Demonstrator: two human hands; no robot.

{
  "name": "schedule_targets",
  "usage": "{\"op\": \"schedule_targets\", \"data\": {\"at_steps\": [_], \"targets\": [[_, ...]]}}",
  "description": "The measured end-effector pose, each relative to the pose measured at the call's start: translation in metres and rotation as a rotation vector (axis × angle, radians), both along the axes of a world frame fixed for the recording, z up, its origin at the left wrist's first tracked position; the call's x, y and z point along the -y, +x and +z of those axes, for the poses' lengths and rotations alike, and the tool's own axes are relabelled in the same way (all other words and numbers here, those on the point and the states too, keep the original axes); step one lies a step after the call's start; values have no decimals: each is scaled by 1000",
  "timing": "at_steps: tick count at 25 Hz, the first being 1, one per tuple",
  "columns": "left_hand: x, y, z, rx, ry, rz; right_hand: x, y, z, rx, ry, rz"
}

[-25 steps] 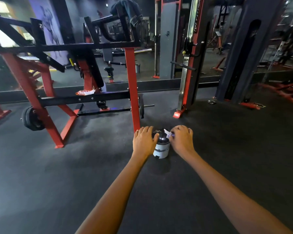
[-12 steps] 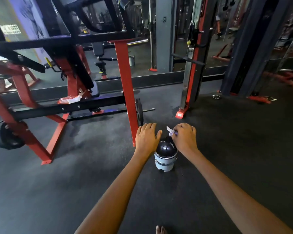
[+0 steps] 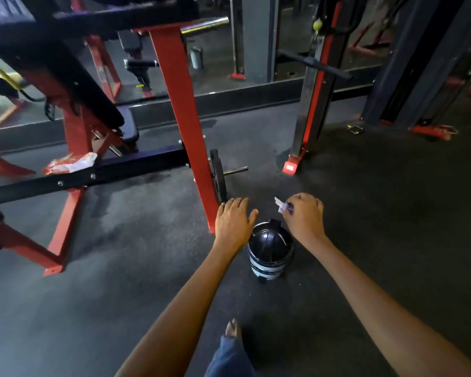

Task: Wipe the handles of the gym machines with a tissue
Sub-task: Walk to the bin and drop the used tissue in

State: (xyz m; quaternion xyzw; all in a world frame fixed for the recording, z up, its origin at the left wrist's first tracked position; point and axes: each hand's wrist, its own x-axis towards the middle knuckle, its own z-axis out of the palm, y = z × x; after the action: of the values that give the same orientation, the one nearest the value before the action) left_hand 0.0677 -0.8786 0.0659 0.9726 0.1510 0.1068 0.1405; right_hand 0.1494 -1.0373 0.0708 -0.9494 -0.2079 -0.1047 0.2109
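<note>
One lidded bin (image 3: 270,250) stands closed below tissue (image 3: 280,206) pinched in right hand (image 3: 305,216).

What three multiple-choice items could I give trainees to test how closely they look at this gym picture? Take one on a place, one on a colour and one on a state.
1. Where is the bin?
A. on the floor between the two hands
B. on the black bar of the machine
C. hung on the red post

2. What colour is the bin's lid?
A. red
B. black
C. yellow

3. What is the right hand doing?
A. lying flat on the floor
B. gripping the weight plate
C. pinching a tissue

Answers:
1 A, since the bin stands on the floor with the left hand and the right hand either side above it.
2 B, since its domed lid is glossy black.
3 C, since the tissue sticks out from the curled fingers.
</note>
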Motion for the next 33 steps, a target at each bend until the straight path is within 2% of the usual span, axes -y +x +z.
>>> {"op": "schedule_targets", "data": {"at_steps": [9, 14, 20, 26, 33], "targets": [[-86, 149, -68, -205, -58, -191, -73, 124, -72, -182, -130, -180], [-116, 195, -99, -275, -74, -239, -97, 166, -102, -275, -149, -247], [-143, 234, -158, -402, -49, -263, -108, 212, -162, -385, -193, -243], [-141, 273, -237, -430, -111, -289, -98, 247, -247, -490, -225, -307], [-135, 261, -339, -493, -167, -268, -96, 228, -352, -484, -227, -192]]}}
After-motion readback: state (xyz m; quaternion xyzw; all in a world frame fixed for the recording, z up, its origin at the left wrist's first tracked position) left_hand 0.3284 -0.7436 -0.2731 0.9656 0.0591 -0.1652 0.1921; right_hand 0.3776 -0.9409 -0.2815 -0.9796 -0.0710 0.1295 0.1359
